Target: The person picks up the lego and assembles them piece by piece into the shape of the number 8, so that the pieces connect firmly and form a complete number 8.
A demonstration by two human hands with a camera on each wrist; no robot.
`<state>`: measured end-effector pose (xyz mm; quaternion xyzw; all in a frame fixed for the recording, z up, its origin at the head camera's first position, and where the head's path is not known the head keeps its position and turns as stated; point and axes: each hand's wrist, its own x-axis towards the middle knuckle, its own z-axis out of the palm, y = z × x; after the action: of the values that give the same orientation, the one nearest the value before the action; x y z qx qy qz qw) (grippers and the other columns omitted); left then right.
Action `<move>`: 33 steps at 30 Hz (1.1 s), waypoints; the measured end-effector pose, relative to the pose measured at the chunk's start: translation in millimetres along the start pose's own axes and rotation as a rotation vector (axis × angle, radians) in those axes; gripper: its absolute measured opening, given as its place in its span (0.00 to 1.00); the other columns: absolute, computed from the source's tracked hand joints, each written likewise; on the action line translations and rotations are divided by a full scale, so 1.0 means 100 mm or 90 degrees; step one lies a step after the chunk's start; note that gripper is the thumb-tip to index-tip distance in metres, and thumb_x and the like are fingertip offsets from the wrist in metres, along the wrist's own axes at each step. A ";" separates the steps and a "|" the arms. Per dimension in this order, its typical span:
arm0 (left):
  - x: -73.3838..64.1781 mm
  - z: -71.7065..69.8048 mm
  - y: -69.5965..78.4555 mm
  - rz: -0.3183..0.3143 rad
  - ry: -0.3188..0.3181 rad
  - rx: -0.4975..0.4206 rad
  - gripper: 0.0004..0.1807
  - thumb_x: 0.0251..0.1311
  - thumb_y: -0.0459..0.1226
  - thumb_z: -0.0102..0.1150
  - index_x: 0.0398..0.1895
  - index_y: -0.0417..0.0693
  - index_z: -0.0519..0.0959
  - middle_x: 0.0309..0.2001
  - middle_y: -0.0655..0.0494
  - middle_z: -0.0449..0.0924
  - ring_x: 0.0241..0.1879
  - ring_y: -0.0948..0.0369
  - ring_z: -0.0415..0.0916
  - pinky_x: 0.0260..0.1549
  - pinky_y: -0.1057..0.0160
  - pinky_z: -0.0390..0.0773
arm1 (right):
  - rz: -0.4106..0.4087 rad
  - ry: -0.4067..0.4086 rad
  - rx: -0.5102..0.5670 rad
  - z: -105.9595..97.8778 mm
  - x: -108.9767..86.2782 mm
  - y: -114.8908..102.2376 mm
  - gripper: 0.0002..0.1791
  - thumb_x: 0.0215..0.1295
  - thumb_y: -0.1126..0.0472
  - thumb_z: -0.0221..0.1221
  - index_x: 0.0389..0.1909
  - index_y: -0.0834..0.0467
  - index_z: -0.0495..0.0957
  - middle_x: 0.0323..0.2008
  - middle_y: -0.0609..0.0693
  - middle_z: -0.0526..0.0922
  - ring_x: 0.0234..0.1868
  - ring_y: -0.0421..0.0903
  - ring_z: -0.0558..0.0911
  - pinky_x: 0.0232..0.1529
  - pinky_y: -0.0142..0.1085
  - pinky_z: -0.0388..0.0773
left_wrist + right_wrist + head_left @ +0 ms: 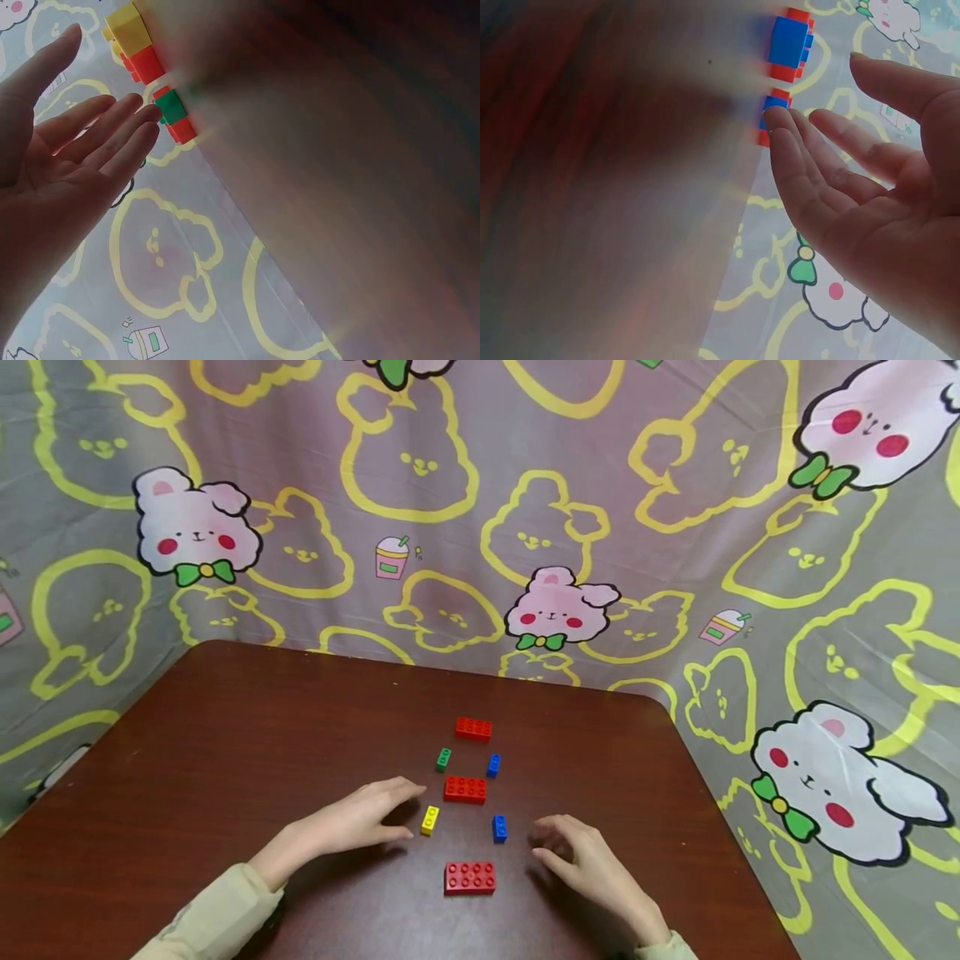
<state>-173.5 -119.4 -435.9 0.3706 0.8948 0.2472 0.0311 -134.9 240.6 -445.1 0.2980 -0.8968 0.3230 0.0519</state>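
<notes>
My left hand (367, 817) hovers over the table just left of a yellow building brick (429, 820), its fingers loosely extended and holding nothing. To the right of a blue brick (499, 828) is my right hand (588, 864), fingers relaxed and bent a little, also holding nothing. Three red bricks form a column: a near one (469, 878), a middle one (465, 789) and a far one (473, 728). Between the far two lie a green brick (443, 760) and a second blue brick (493, 766). In the left wrist view the left palm (67, 172) shows, thumb spread.
A dark brown wooden table (285, 718) carries the bricks. Behind it and along its sides hangs a grey curtain (450, 435) with cartoon rabbits and yellow outlines. The table's rounded far corners meet the cloth.
</notes>
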 end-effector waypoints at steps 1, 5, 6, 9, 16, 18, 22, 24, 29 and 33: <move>0.00 0.00 0.00 0.001 -0.001 0.000 0.32 0.59 0.40 0.69 0.62 0.32 0.73 0.56 0.44 0.79 0.54 0.53 0.79 0.52 0.53 0.81 | -0.001 0.000 0.005 0.00 0.00 -0.01 0.14 0.61 0.64 0.67 0.46 0.64 0.79 0.37 0.53 0.85 0.34 0.34 0.83 0.33 0.31 0.82; 0.00 0.01 0.02 -0.002 -0.007 -0.002 0.31 0.59 0.41 0.68 0.62 0.32 0.73 0.56 0.44 0.79 0.54 0.54 0.79 0.52 0.53 0.81 | 0.002 -0.011 0.020 0.02 0.00 -0.04 0.14 0.61 0.65 0.66 0.46 0.64 0.79 0.37 0.54 0.85 0.34 0.35 0.84 0.33 0.30 0.82; 0.00 0.00 0.03 -0.003 -0.009 -0.004 0.31 0.59 0.41 0.68 0.62 0.32 0.73 0.56 0.44 0.79 0.54 0.54 0.79 0.52 0.53 0.81 | 0.004 -0.015 0.023 0.02 0.00 -0.05 0.14 0.61 0.64 0.66 0.46 0.64 0.79 0.37 0.54 0.85 0.34 0.35 0.84 0.33 0.30 0.83; 0.00 0.00 0.04 -0.002 -0.011 -0.008 0.31 0.59 0.41 0.68 0.62 0.32 0.73 0.55 0.44 0.79 0.53 0.53 0.79 0.51 0.54 0.81 | 0.002 -0.023 0.035 0.04 0.00 -0.07 0.13 0.62 0.64 0.66 0.46 0.64 0.79 0.38 0.54 0.85 0.35 0.36 0.85 0.34 0.30 0.83; 0.01 0.02 0.04 0.011 -0.010 -0.012 0.31 0.59 0.40 0.68 0.62 0.32 0.73 0.54 0.44 0.80 0.52 0.53 0.80 0.50 0.55 0.82 | -0.005 -0.039 0.063 0.06 -0.01 -0.12 0.14 0.63 0.64 0.66 0.46 0.65 0.78 0.38 0.54 0.86 0.35 0.37 0.85 0.34 0.30 0.83; 0.02 0.02 0.03 0.013 -0.012 -0.012 0.30 0.59 0.40 0.68 0.61 0.32 0.73 0.54 0.44 0.80 0.52 0.53 0.80 0.50 0.55 0.82 | 0.006 -0.052 0.071 0.06 -0.01 -0.15 0.14 0.64 0.62 0.65 0.47 0.64 0.78 0.39 0.54 0.86 0.35 0.37 0.85 0.35 0.30 0.83; 0.05 0.04 0.02 0.022 -0.012 -0.004 0.29 0.59 0.40 0.68 0.60 0.33 0.74 0.53 0.45 0.80 0.51 0.54 0.80 0.50 0.56 0.82 | 0.028 -0.077 0.077 0.09 -0.02 -0.18 0.14 0.64 0.61 0.65 0.48 0.63 0.78 0.40 0.54 0.85 0.36 0.35 0.84 0.35 0.30 0.83; 0.06 0.04 0.03 0.021 -0.015 -0.004 0.29 0.59 0.40 0.68 0.60 0.33 0.74 0.53 0.45 0.80 0.51 0.54 0.80 0.50 0.56 0.82 | 0.037 -0.086 0.078 0.11 -0.03 -0.19 0.14 0.64 0.61 0.65 0.48 0.63 0.79 0.40 0.53 0.85 0.36 0.34 0.84 0.35 0.30 0.83; 0.08 0.05 0.04 0.018 -0.023 -0.003 0.29 0.59 0.39 0.69 0.60 0.33 0.75 0.53 0.46 0.80 0.51 0.55 0.80 0.50 0.56 0.82 | 0.038 -0.100 0.093 0.14 -0.02 -0.22 0.15 0.63 0.62 0.66 0.49 0.62 0.79 0.41 0.54 0.86 0.37 0.33 0.83 0.37 0.29 0.83; 0.11 0.05 0.05 0.006 -0.030 0.001 0.30 0.58 0.40 0.70 0.61 0.34 0.74 0.53 0.47 0.80 0.51 0.56 0.80 0.50 0.57 0.82 | 0.019 -0.102 0.101 0.14 0.00 -0.24 0.16 0.63 0.62 0.65 0.50 0.63 0.78 0.42 0.54 0.86 0.37 0.35 0.84 0.36 0.29 0.83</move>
<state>-176.7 -107.2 -436.3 0.3806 0.8921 0.2382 0.0505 -119.5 217.4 -443.5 0.3129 -0.8739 0.3689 -0.0482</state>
